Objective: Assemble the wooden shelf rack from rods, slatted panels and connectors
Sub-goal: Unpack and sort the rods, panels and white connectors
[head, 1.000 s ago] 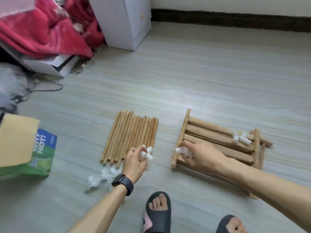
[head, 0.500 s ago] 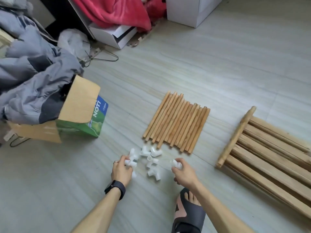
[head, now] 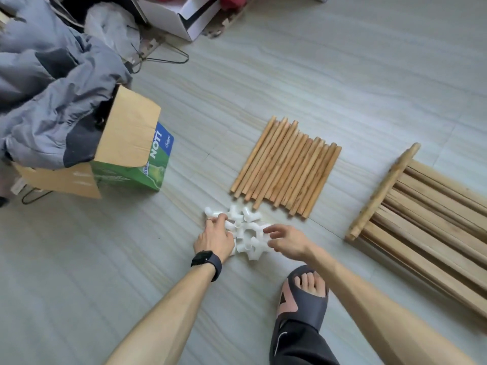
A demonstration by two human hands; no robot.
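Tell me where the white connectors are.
In the head view the white connectors lie heaped on the floor, lower centre, between the left hand and right hand, just below the near ends of the rods.

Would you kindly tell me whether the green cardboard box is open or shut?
Open. The green cardboard box has its brown flap folded up and out, and grey clothing lies draped over its mouth.

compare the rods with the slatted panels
The wooden rods are loose and round, side by side in one row; the slatted panels are flat slats fixed to a crossbar and stacked. The rods are shorter than the panels. Both are light wood on the floor.
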